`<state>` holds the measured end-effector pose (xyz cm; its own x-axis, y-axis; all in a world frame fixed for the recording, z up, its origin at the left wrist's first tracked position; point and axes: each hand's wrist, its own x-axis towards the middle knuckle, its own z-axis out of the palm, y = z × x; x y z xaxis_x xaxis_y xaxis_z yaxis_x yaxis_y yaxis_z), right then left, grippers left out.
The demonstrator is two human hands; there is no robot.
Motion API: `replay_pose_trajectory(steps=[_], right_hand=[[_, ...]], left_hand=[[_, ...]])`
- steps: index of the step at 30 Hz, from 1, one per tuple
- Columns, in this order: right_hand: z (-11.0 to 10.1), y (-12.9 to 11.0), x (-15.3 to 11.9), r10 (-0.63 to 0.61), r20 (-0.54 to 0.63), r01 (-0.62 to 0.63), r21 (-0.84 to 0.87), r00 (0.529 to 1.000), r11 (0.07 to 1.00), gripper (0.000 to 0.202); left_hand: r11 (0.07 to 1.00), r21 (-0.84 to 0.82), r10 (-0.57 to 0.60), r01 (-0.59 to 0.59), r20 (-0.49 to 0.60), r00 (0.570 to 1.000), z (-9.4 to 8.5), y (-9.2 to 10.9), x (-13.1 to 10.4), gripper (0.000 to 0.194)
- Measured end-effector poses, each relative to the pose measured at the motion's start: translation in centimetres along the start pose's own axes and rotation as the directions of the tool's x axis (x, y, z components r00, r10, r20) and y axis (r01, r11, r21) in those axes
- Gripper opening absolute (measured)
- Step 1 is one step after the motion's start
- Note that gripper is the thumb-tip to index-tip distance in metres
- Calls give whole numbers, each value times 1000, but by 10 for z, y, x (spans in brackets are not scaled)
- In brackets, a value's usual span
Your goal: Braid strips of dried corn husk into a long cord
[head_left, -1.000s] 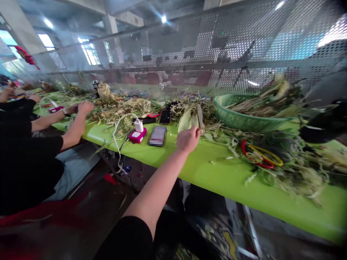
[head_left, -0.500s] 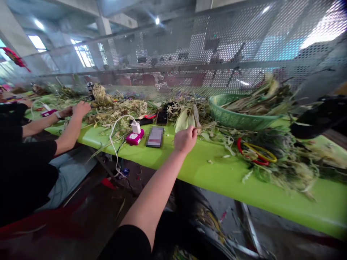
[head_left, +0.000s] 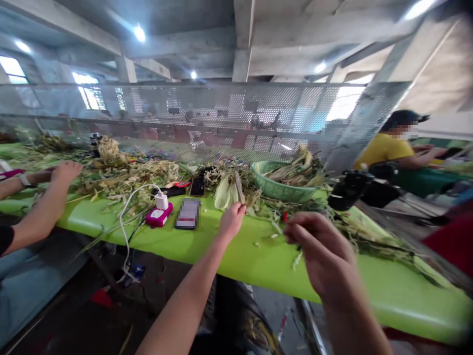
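Note:
My left hand (head_left: 232, 222) is closed over the green table (head_left: 251, 251), its fingertips pinching the end of a piece of dry husk. Just behind it lie pale green corn husks (head_left: 226, 191). My right hand (head_left: 325, 241) is raised over the table at the right, nearer the camera, with its fingers curled together. What those fingers hold, if anything, is hidden. A bit of red (head_left: 286, 216) shows just behind the right fingertips.
A green basket (head_left: 283, 190) of dry husks stands at the back. Left of my hands are a phone (head_left: 187, 214) and a magenta socket block (head_left: 158, 215) with a white charger. A co-worker's hands (head_left: 64, 175) are far left; a person in yellow (head_left: 386, 148) is beyond the partition.
The view has tilted up and shifted right. My right hand has come into view at the right. My left hand remains closed near the husks.

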<state>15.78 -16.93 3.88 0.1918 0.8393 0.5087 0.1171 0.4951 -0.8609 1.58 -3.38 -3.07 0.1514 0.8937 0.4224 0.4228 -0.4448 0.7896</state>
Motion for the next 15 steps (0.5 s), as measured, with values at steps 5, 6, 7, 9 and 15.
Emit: replay_pose_trajectory(steps=[5, 6, 7, 9, 15], right_hand=[[10, 62, 60, 239, 121, -229, -90, 963, 969, 39], [13, 73, 67, 257, 156, -244, -98, 954, 965, 40], [15, 83, 72, 266, 192, -251, -96, 945, 963, 38], [19, 95, 74, 261, 227, -250, -78, 938, 965, 34], [18, 105, 64, 202, 108, -199, -34, 973, 979, 34]], left_hand=[[984, -179, -2, 22, 108, 994, 7, 0, -4, 33], [977, -210, 6, 23, 139, 990, 8, 0, -4, 34], [971, -240, 18, 25, 174, 985, 8, 1, -5, 35], [957, -290, 44, 29, 243, 969, 7, 2, -6, 38], [946, -325, 89, 17, 310, 947, 5, 10, -13, 39]])
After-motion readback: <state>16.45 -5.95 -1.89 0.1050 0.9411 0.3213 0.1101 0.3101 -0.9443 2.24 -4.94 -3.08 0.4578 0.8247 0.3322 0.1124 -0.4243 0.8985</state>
